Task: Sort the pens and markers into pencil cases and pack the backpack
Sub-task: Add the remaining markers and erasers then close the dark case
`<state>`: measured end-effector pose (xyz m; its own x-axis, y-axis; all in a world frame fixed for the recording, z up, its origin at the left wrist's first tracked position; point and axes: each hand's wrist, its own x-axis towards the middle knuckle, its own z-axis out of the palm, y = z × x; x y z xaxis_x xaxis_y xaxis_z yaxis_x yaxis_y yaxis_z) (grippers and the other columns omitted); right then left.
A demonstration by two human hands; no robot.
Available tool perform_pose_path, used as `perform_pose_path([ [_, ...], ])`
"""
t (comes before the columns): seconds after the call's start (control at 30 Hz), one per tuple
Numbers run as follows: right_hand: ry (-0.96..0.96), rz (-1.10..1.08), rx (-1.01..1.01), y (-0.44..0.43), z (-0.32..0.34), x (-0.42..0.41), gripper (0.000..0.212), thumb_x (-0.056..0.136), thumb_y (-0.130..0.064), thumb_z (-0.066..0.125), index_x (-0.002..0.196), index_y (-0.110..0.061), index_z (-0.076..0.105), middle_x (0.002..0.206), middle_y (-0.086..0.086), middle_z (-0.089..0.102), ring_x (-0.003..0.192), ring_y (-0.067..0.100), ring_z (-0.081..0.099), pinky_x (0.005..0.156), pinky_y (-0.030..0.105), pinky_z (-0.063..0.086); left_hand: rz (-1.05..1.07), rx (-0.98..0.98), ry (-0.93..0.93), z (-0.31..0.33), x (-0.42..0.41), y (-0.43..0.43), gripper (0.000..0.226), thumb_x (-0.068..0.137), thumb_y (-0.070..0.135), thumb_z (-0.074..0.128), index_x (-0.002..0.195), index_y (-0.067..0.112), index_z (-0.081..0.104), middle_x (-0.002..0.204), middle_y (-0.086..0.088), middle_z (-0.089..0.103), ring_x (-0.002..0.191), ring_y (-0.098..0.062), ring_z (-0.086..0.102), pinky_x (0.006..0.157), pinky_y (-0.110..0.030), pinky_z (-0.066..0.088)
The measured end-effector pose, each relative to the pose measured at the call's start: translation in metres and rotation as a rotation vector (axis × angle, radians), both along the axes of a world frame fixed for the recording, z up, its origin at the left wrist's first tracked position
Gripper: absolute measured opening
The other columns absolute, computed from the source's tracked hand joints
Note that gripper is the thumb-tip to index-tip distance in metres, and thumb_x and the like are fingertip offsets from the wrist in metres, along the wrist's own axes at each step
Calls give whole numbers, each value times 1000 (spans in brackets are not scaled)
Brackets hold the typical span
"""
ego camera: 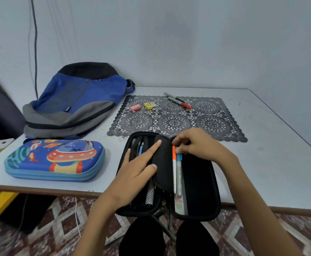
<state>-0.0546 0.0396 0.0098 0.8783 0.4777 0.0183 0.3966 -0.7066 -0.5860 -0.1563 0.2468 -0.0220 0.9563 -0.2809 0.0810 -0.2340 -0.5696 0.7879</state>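
Pinching the cap end of the orange-capped white marker (174, 169) with the curled right hand (197, 145), just beside a blue-capped grey marker (179, 170), both in the right half of the open black zip pencil case (200, 183). Pressing the black middle flap (162, 163) leftward with the left hand (138, 167), fingers straight, index stretched out.

Further out: closed blue cartoon pencil case (55, 159) on the left, blue and grey fabric backpack (73, 104) behind it, two loose markers (180, 103) and pink and yellow erasers (135, 107) waiting on the black lace placemat (176, 122).

Worth watching: near end of the open case hanging past the white table (261, 154) edge. Pretty easy to tip the whole lot floorward by leaning too hard on that flap. Also easy to drag the blue-capped one loose while fiddling with the orange.
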Motion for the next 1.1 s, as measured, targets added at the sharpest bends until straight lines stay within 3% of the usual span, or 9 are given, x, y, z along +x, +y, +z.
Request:
perform_pose_path([
  [0.13,9,-30,43,1,-2,0,23,74,-12,82,96,-15,76,89,-2,74,78,5,66,73,19,51,1,1,1,-1,0,1,64,80,56,24,144,60,19,136,47,26,130,29,12,121,-32,-11],
  [0.4,46,14,90,-3,-5,-13,21,67,-11,86,86,-16,79,87,-2,75,77,10,69,80,32,56,3,16,2,-2,1,0,65,80,56,24,145,58,19,141,43,27,135,23,14,121,-34,-9],
  [0.5,64,32,110,-5,-5,-17,21,66,-10,86,85,-15,78,78,-8,74,74,9,69,77,26,55,1,24,-2,1,0,-1,63,82,54,26,145,58,19,140,45,24,132,28,10,121,-31,-11],
  [0.63,92,26,143,-6,-4,-21,23,66,-8,87,86,-13,78,68,-17,70,71,9,69,68,14,51,16,22,-2,3,-2,-3,58,88,40,30,143,56,21,129,51,21,112,44,0,118,-25,-12],
  [0.7,93,20,153,-6,-5,-22,22,66,-9,87,85,-13,78,64,-22,68,70,11,69,66,14,50,9,21,-3,1,-1,-1,59,87,45,31,143,57,21,133,50,21,119,40,3,120,-27,-12],
  [0.83,145,-27,222,-9,-8,-23,17,69,-1,83,84,-4,76,55,-9,68,60,13,69,61,16,51,-5,16,-12,-3,1,1,63,82,55,25,145,58,19,140,45,27,135,24,14,121,-34,-10],
  [1.1,196,-119,342,-8,-14,-24,9,70,3,80,78,1,76,58,1,70,60,21,70,61,21,56,2,8,-12,-1,1,-1,65,79,55,24,144,58,20,129,54,25,129,30,12,121,-31,-11],
])
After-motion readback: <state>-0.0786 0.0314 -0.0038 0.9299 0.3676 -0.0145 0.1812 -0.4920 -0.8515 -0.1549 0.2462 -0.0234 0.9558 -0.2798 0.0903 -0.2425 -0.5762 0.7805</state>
